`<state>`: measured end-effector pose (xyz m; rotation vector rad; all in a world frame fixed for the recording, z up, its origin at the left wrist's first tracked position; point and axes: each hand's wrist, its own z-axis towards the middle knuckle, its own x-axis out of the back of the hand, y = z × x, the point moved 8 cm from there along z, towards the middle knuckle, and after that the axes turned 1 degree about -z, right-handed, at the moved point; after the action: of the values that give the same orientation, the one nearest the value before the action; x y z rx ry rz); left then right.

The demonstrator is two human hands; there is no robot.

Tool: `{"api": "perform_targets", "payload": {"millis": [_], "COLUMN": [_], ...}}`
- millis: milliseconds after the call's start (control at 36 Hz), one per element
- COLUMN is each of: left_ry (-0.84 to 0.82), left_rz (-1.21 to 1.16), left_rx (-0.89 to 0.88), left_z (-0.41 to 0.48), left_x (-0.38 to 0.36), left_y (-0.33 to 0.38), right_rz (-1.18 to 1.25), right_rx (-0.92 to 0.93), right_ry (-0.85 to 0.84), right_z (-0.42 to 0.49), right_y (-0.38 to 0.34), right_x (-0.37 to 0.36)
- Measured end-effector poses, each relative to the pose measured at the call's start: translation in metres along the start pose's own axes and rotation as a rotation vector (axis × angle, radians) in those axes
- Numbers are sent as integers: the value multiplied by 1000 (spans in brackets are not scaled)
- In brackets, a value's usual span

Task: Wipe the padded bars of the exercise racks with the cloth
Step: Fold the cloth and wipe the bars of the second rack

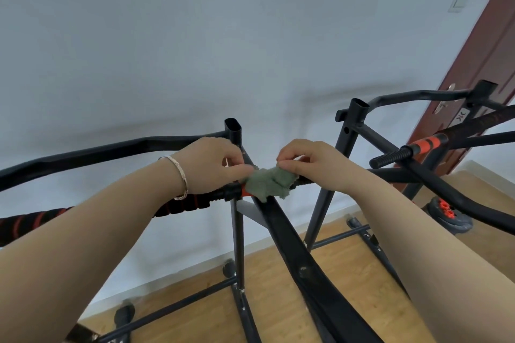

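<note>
Head view, looking down and forward along two bare forearms. At the centre of the frame, a crumpled green cloth [269, 182] draped over the padded bar [181, 205] of the near rack [233, 131], just right of the bar's orange collar [245, 191] and beside the upright post.

Held from both sides. Left grip [207, 166] closed in a pinch, thumb and forefinger curled onto the cloth's upper left edge. Right grip [309, 164] likewise curled, fingertips nipping the cloth's upper right edge. Cloth between the two grips, just below their fingertips, with a loose corner hanging down over a slanted black frame strut [278, 220].

Left of the cloth, black foam with red stripes running toward the lower left edge of the frame, partly hidden behind the left forearm. Right of the cloth, a short ribbed black end of the bar peeking out under the right grip. On the left wrist, a silver bracelet [181, 175].

Toward the right of the frame, a second rack [359, 108], well apart from both grips, with a ribbed black handle [390, 157] and an orange sleeve [426, 143] pointing toward the centre. Below that, a black weight plate [448, 220] with orange fittings on the wooden floor [278, 287].

Behind everything, a pale wall [195, 36]. In the upper right corner, a reddish-brown door [487, 64] and a wall switch [458, 0].
</note>
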<state>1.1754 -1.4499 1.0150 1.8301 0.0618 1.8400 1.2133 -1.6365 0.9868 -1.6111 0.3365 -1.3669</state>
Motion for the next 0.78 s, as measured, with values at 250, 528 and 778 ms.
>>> {"api": "perform_targets", "payload": {"millis": [250, 528, 778], "left_ry": [9, -163, -192], "left_rz": [405, 474, 471], "left_rx": [-133, -97, -43], "left_z": [32, 49, 27], "left_x": [-64, -89, -76], "left_y": [53, 39, 13], "right_rz": [-776, -1014, -837], "right_rx": [-56, -66, -193], "right_ry": [25, 111, 15], "right_z": [8, 13, 22], "right_y": [32, 42, 50], "right_x": [0, -2, 0]}}
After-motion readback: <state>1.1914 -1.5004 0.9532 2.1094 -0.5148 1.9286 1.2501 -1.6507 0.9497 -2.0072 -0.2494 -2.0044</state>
